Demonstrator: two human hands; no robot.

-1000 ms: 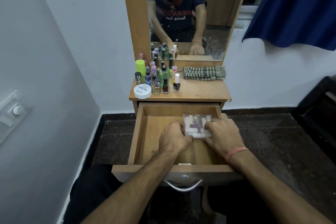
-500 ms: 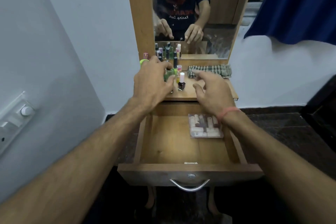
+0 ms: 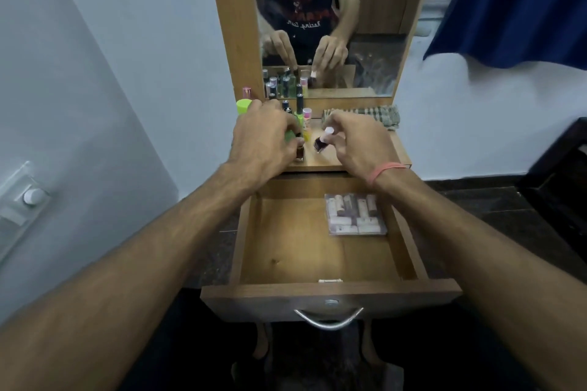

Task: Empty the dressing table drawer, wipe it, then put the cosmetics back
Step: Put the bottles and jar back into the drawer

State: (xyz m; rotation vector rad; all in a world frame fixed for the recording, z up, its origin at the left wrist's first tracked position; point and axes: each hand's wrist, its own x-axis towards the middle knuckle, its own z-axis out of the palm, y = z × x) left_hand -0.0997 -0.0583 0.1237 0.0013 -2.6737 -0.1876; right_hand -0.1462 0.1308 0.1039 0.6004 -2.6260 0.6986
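Now we are in the putting-back step: the drawer [image 3: 320, 251] stands pulled open at the lower middle of the frame, its floor bare but for a clear packet of small tubes [image 3: 354, 214] lying in its far right corner. Above it, at the centre of the frame, our right hand [image 3: 359, 143] pinches the pale cap of a dark nail polish bottle [image 3: 320, 143], which hangs tilted just over the tabletop [image 3: 368, 163]. Our left hand [image 3: 263, 140] is closed around a second small dark bottle [image 3: 299, 152] at the front of the cluster of cosmetics [image 3: 297, 113], and seems to grip something green as well. Further back, a folded checked cloth [image 3: 362, 114] lies under the mirror [image 3: 330, 19]. Next, we judge, both bottles must come down into the drawer and stand upright beside the packet.
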